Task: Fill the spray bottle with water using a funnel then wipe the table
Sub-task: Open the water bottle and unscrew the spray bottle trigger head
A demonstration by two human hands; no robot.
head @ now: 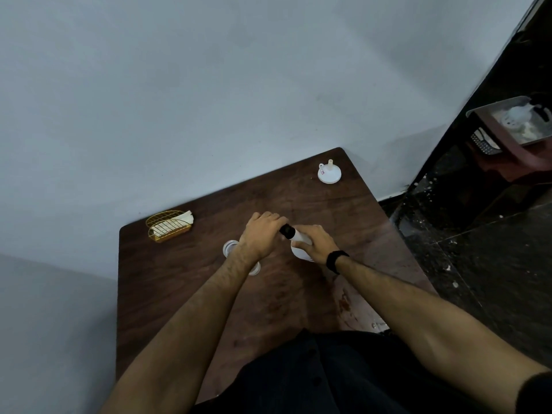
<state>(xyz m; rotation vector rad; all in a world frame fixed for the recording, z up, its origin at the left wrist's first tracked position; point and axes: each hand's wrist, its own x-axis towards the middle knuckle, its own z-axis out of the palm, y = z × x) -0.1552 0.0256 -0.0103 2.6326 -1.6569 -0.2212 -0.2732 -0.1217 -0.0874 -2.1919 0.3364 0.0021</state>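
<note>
A white spray bottle (299, 238) with a black top stands near the middle of the dark wooden table (185, 282). My right hand (316, 242) grips the bottle's body. My left hand (260, 234) curls round the black spray head at its top. A white funnel (329, 173) lies upside down, spout up, at the table's far right corner. A clear plastic container (231, 248) sits under my left wrist, partly hidden by it.
A gold wire holder (168, 226) with white napkins stands at the far left of the table. The grey wall runs behind the table. To the right lies a dark tiled floor with a stool carrying a tray (513, 121).
</note>
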